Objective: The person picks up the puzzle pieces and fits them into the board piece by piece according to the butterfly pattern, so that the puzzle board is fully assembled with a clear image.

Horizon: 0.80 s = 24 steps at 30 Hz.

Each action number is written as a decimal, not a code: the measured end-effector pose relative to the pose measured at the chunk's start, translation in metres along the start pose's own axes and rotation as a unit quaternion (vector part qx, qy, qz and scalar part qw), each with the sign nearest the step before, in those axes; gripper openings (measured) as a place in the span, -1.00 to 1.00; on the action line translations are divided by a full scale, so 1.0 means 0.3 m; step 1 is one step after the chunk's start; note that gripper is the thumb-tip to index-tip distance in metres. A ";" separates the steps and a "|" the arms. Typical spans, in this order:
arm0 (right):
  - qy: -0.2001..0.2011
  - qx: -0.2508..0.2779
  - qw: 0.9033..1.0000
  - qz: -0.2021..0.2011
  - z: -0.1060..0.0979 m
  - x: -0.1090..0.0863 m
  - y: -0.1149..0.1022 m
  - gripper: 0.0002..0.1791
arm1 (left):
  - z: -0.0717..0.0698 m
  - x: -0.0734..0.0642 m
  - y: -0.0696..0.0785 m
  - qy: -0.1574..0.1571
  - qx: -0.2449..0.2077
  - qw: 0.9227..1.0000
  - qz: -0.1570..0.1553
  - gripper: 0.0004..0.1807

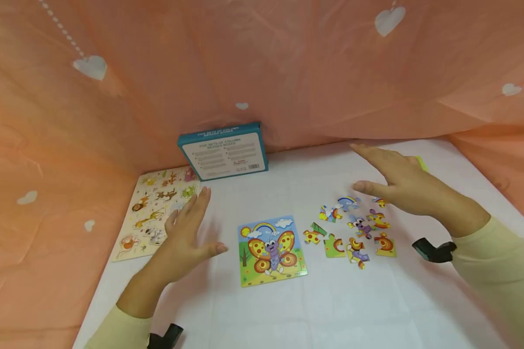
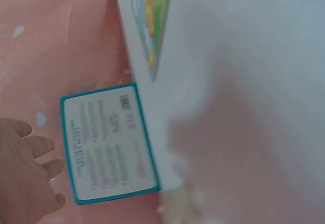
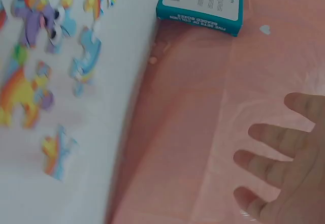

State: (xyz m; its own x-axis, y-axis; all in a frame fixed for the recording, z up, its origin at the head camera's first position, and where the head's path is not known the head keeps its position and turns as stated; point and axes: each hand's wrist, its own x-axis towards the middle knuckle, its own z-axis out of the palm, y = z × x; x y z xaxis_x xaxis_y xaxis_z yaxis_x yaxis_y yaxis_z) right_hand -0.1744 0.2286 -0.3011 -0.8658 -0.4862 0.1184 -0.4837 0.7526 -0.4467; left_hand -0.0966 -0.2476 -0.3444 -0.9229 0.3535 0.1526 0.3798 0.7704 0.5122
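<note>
Both hands hover above the white table with nothing in them. My left hand (image 1: 185, 245), fingers extended and thumb apart, is left of a square butterfly picture puzzle (image 1: 274, 254). My right hand (image 1: 399, 184) is raised over the far right side, fingers stretched forward and thumb apart. Below and left of it lie several loose jigsaw pieces, among them a purple butterfly-face piece (image 1: 361, 227), a blue rainbow piece (image 1: 348, 203) and a green-and-red corner piece (image 1: 334, 246). In the right wrist view, the spread fingers (image 3: 271, 170) show against the pink cloth, away from the blurred pieces.
A teal-edged box (image 1: 227, 157) with printed text stands at the back. Left of it lies an animal puzzle board (image 1: 133, 235), partly hidden by my left hand. A bright green edge (image 1: 421, 163) shows behind my right hand. Pink cloth with white hearts (image 1: 389, 20) surrounds the table.
</note>
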 end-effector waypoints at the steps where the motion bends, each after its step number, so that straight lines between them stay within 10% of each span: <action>1: 0.006 0.024 1.000 -0.007 0.013 -0.001 0.008 -0.06 | 0.018 -0.016 -0.007 0.001 -0.023 1.000 0.000 0.37; 13: -0.015 0.225 0.974 -0.007 0.181 0.004 0.073 -0.33 | 0.273 -0.111 -0.059 -0.041 -0.175 0.983 -0.024 0.14; 17: -0.040 0.249 0.968 0.003 0.221 0.004 0.079 -0.34 | 0.311 -0.112 -0.068 -0.060 -0.125 0.989 -0.058 0.25; 24: -0.073 0.244 0.966 0.028 0.276 0.030 0.094 -0.17 | 0.335 -0.108 -0.073 -0.087 0.053 0.995 -0.023 0.47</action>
State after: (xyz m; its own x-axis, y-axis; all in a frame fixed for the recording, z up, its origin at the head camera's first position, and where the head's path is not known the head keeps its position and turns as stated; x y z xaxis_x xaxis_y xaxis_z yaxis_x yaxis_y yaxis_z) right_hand -0.1853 0.2088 -0.3861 -0.8446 -0.5346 -0.0290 -0.2868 0.4974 -0.8187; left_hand -0.0685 -0.2226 -0.4456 -0.9182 0.3956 -0.0226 0.3498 0.8361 0.4225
